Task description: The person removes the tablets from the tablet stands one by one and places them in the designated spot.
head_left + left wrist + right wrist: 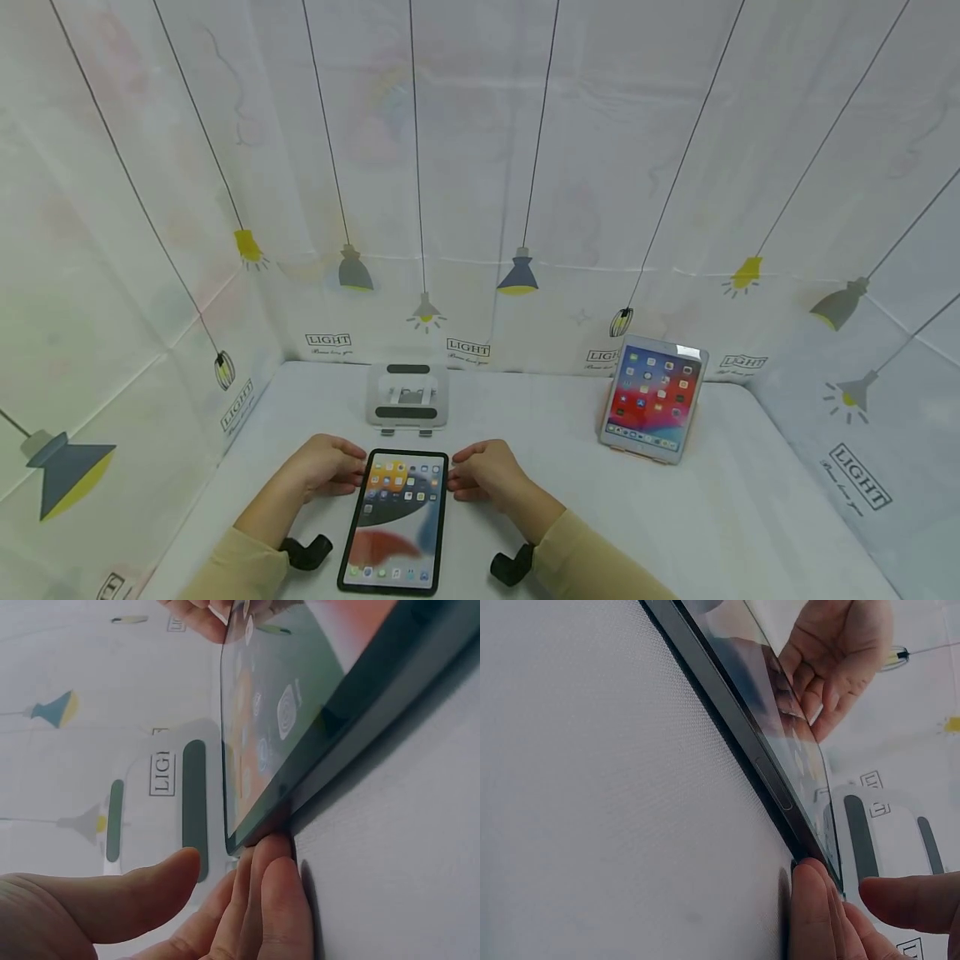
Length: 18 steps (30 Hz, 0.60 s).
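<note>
A dark-framed tablet (395, 521) is lying flat, screen lit, at the near edge of the white table (750, 517). The left hand (324, 468) and right hand (486, 472) are pressing fingertips (266, 900) against its far corners, thumbs hovering, not yet clasping it. By my judgement the lift is only beginning. An empty grey stand (407, 399) is waiting beyond; a second tablet (652, 398) is already propped near the far right corner.

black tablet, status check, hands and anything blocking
Left hand and right hand fingertips at black tablet top corners. Tablet flat on table. Empty stand just behind.
</note>
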Tool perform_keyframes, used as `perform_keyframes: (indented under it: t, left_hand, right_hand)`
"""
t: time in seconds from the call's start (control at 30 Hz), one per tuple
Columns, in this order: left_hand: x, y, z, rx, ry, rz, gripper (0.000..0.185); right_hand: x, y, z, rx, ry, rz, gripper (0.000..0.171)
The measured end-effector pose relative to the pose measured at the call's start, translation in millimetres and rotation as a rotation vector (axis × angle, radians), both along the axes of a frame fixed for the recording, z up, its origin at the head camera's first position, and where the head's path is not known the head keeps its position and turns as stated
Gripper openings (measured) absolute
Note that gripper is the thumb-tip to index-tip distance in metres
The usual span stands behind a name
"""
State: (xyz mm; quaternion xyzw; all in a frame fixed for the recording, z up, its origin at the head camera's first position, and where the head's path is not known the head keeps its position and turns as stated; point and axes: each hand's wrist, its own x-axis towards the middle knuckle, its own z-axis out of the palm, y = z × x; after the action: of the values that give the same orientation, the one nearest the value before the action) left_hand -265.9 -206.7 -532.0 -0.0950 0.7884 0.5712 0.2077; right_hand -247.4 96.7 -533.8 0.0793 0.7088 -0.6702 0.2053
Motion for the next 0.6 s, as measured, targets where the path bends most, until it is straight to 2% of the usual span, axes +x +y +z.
perform_keyframes:
  t: [0.17,0.6]
  left_hand:
    - [-0.4,-3.4,0.6,0.011,-0.009,-0.017,0.032]
    - [0.8,-5.1,2.7,0.005,-0.025,0.001,0.035]
  right_hand:
    - [-2.1,2.7,-3.0,-0.008,-0.013,0.020,0.031]
    - [-2.7,9.9,0.6,-0.010,-0.073,0.052,0.034]
